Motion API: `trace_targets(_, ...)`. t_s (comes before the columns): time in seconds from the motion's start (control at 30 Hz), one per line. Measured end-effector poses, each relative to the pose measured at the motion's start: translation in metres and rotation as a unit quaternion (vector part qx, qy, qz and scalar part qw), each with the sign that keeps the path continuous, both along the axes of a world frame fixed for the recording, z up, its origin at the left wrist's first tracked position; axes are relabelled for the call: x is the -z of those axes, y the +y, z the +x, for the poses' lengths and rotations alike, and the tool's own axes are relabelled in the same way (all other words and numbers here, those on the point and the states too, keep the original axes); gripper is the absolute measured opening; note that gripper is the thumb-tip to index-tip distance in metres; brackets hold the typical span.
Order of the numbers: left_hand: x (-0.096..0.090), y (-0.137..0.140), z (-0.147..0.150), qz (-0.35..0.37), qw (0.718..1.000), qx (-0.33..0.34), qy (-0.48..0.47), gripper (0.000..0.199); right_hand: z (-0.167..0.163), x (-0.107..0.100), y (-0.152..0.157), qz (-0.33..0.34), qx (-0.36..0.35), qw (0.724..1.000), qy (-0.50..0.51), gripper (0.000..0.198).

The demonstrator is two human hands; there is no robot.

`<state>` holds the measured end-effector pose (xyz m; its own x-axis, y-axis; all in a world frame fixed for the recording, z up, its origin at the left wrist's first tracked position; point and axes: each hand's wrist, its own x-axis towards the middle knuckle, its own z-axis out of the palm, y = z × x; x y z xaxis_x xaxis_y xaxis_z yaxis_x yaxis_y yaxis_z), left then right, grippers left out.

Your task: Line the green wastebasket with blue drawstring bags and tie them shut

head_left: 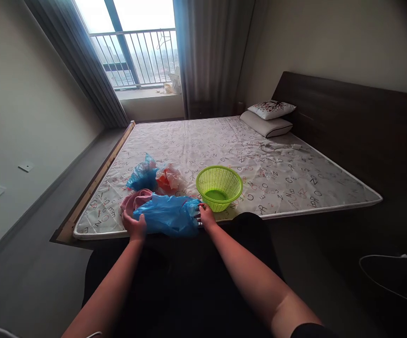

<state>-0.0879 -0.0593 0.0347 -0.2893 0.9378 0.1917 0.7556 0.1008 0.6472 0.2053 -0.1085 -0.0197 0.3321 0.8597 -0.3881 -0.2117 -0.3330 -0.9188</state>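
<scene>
Pinching opposite ends of the blue plastic bag at lower centre frame, left hand and right hand are closed on thin, limp, slippery film, probably best held at its edges.

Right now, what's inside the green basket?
The green basket looks empty: only its solid green bottom shows through the open top. The near inside wall is hidden by the rim. The right hand rests beside it, on the blue bag.

Scattered capital letters printed all over the mattress cover, among them Z, C, N, E, O and R, forming no readable words, dark pattern on the top pillow too small to read
</scene>
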Motion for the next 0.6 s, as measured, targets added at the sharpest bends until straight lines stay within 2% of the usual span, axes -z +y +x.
trace_targets(0.07,0.008,-0.005,0.006,0.033,0.998,0.037,0.029,0.082,-0.001,-0.003,-0.002,0.028,-0.018,0.998,-0.044,0.029)
trace_targets(0.13,0.019,-0.011,0.014,0.023,0.990,0.132,0.047,0.068,-0.001,-0.008,-0.005,0.066,-0.025,0.993,-0.096,0.029)
trace_targets(0.2,0.031,-0.014,0.021,-0.039,0.971,0.233,0.033,0.052,0.000,-0.016,-0.009,0.104,-0.026,0.984,-0.143,0.028)
trace_targets(0.27,0.046,-0.016,0.027,-0.108,0.946,0.304,-0.018,0.047,-0.001,-0.023,-0.013,0.133,-0.032,0.975,-0.178,0.030)
trace_targets(0.33,0.060,-0.015,0.031,-0.156,0.924,0.337,-0.093,0.054,-0.003,-0.029,-0.017,0.157,-0.041,0.967,-0.197,0.034)
trace_targets(0.43,0.076,-0.015,0.034,-0.200,0.894,0.347,-0.201,0.079,-0.007,-0.034,-0.021,0.191,-0.050,0.956,-0.216,0.038)
trace_targets(0.53,0.078,-0.018,0.036,-0.213,0.867,0.353,-0.278,0.102,-0.010,-0.035,-0.022,0.248,-0.059,0.938,-0.236,0.042)
trace_targets(0.6,0.073,-0.023,0.039,-0.212,0.855,0.353,-0.316,0.108,-0.010,-0.033,-0.022,0.276,-0.069,0.927,-0.242,0.043)
